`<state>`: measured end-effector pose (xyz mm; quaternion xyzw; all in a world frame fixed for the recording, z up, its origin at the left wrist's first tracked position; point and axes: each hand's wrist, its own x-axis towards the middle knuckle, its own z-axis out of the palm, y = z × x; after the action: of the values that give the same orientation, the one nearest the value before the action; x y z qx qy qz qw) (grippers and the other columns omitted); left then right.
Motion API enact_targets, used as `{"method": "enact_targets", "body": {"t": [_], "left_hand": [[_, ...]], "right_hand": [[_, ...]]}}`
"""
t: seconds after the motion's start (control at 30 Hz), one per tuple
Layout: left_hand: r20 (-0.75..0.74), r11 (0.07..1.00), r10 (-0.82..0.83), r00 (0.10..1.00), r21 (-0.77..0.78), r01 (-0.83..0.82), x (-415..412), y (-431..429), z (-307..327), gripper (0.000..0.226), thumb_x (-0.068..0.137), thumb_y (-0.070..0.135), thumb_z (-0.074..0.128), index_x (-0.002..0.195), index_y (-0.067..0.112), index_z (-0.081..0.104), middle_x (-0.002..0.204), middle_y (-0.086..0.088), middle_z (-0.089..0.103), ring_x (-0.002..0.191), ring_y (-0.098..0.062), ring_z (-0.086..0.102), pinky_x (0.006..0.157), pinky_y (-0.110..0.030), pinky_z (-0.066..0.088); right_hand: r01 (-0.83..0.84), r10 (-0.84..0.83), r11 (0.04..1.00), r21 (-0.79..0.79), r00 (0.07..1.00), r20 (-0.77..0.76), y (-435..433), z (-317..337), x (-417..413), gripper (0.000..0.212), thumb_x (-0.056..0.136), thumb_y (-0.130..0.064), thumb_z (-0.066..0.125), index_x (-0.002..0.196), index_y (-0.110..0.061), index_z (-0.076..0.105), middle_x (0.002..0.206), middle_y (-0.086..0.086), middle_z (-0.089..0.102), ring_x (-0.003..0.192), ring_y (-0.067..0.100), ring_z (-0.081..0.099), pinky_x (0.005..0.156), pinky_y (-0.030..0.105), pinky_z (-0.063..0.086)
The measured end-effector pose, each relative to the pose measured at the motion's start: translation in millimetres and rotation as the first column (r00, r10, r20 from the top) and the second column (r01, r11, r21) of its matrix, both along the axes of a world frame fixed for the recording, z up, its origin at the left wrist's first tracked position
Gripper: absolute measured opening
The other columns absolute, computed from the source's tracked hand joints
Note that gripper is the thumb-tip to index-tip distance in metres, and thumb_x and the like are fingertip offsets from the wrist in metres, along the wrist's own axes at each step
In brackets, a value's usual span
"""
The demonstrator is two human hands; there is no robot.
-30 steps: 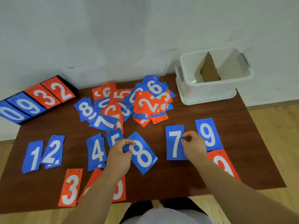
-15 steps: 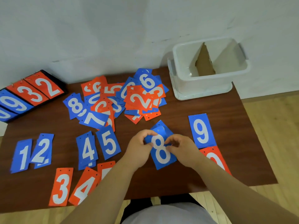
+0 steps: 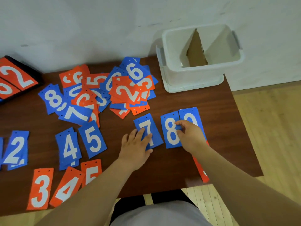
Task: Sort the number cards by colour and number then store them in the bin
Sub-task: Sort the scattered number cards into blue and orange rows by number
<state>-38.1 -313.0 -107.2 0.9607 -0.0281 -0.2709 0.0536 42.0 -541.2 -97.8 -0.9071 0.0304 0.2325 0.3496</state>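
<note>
Blue 7 card (image 3: 145, 125), blue 8 card (image 3: 170, 132) and blue 9 card (image 3: 189, 114) lie side by side on the brown table (image 3: 187, 100), front right. My left hand (image 3: 136, 146) rests flat on the 7 with straight fingers. My right hand (image 3: 189, 136) pinches the right edge of the 8 with bent fingers and covers part of the 9. To the left lie blue 5 (image 3: 92, 139), blue 4 (image 3: 69, 147) and blue 2 (image 3: 15, 149); red 3 (image 3: 40, 190), red 4 (image 3: 66, 188) and red 5 (image 3: 91, 173) sit along the front edge. The white bin (image 3: 200, 74) stands at the back right.
A mixed pile of red and blue cards (image 3: 123, 90) covers the table's back middle. A cardboard divider (image 3: 195, 53) splits the bin. A flip scoreboard (image 3: 14, 79) sits at the back left. A red card (image 3: 202, 170) lies under my right forearm. A white wall runs behind.
The blue 8, held in both hands half a second ago, now lies flat between the 7 and the 9. My left hand has let go of it and moved onto the 7.
</note>
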Motion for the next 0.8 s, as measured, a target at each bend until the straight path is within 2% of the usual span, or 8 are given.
{"method": "enact_targets", "body": {"t": [0.07,0.1,0.17,0.23,0.4,0.5,0.63,0.8], "left_hand": [[0.013,1.0,0.009,1.0,-0.025,-0.009,0.0,10.2,-2.4,0.064,0.101,0.056,0.044,0.158,0.042,0.018,0.17,0.003,0.004,0.156,-0.03,0.0,0.125,-0.056,0.007],[0.019,0.999,0.01,1.0,-0.04,-0.01,0.5,14.2,-4.0,0.063,0.102,0.054,0.046,0.157,0.042,0.019,0.17,0.004,0.004,0.157,-0.029,-0.001,0.125,-0.055,0.006],[0.026,0.998,0.006,1.0,-0.067,-0.004,1.2,19.9,-6.7,0.062,0.101,0.052,0.048,0.156,0.043,0.021,0.17,0.006,0.004,0.157,-0.027,-0.002,0.125,-0.054,0.006],[0.023,0.996,0.011,1.0,-0.091,-0.009,1.5,22.9,-8.3,0.062,0.101,0.051,0.051,0.155,0.044,0.022,0.17,0.008,0.004,0.157,-0.026,-0.003,0.124,-0.054,0.007],[0.012,0.988,0.053,0.999,-0.146,-0.051,1.2,21.9,-2.8,0.062,0.099,0.051,0.055,0.153,0.042,0.027,0.17,0.01,0.006,0.157,-0.025,-0.001,0.123,-0.053,0.01],[0.055,0.969,0.185,0.981,-0.179,-0.172,-0.7,25.8,9.1,0.06,0.098,0.055,0.054,0.152,0.039,0.032,0.169,0.01,0.011,0.156,-0.023,0.006,0.124,-0.052,0.013],[0.158,0.895,0.42,0.893,-0.232,-0.38,-12.0,54.4,26.4,0.058,0.096,0.054,0.059,0.147,0.034,0.042,0.162,0.006,0.029,0.151,-0.02,0.023,0.122,-0.048,0.025],[0.211,0.764,0.642,0.737,-0.265,-0.589,-28.0,127.3,43.8,0.058,0.094,0.052,0.063,0.144,0.029,0.045,0.148,0.0,0.043,0.141,-0.023,0.037,0.113,-0.046,0.039]], "right_hand": [[-0.12,0.128,0.979,-0.165,0.991,0.036,9.2,-7.5,0.7,0.04,0.1,-0.025,0.058,0.14,-0.026,0.056,0.12,0.0,0.064,0.096,0.02,0.063,0.076,0.034,0.055],[-0.173,0.197,0.946,-0.273,0.978,0.065,12.2,-11.5,0.4,0.041,0.1,-0.029,0.058,0.141,-0.027,0.055,0.121,0.002,0.063,0.102,0.023,0.061,0.08,0.036,0.055],[-0.195,0.276,0.887,-0.419,0.95,0.144,15.7,-18.9,-1.3,0.041,0.097,-0.035,0.06,0.138,-0.029,0.058,0.114,0.003,0.057,0.104,0.026,0.054,0.082,0.038,0.051],[-0.172,0.292,0.872,-0.458,0.934,0.206,17.2,-21.6,-1.7,0.04,0.094,-0.038,0.063,0.134,-0.031,0.062,0.108,0.001,0.051,0.101,0.025,0.049,0.082,0.039,0.048],[-0.179,0.273,0.875,-0.449,0.95,0.153,21.2,-12.0,-2.4,0.045,0.094,-0.041,0.063,0.138,-0.033,0.058,0.114,-0.001,0.048,0.108,0.023,0.047,0.091,0.039,0.048],[-0.153,0.222,0.915,-0.373,0.963,0.15,34.3,1.2,-2.2,0.048,0.095,-0.041,0.063,0.141,-0.029,0.055,0.127,0.001,0.049,0.119,0.023,0.046,0.097,0.038,0.047],[-0.186,0.222,0.953,-0.241,0.966,0.135,74.2,15.8,3.5,0.048,0.095,-0.041,0.065,0.139,-0.026,0.055,0.14,0.002,0.045,0.13,0.022,0.044,0.104,0.037,0.046],[-0.244,0.262,0.959,-0.142,0.957,0.128,130.9,21.4,11.1,0.047,0.093,-0.04,0.067,0.136,-0.028,0.056,0.14,-0.002,0.042,0.13,0.021,0.044,0.104,0.038,0.047]]}}
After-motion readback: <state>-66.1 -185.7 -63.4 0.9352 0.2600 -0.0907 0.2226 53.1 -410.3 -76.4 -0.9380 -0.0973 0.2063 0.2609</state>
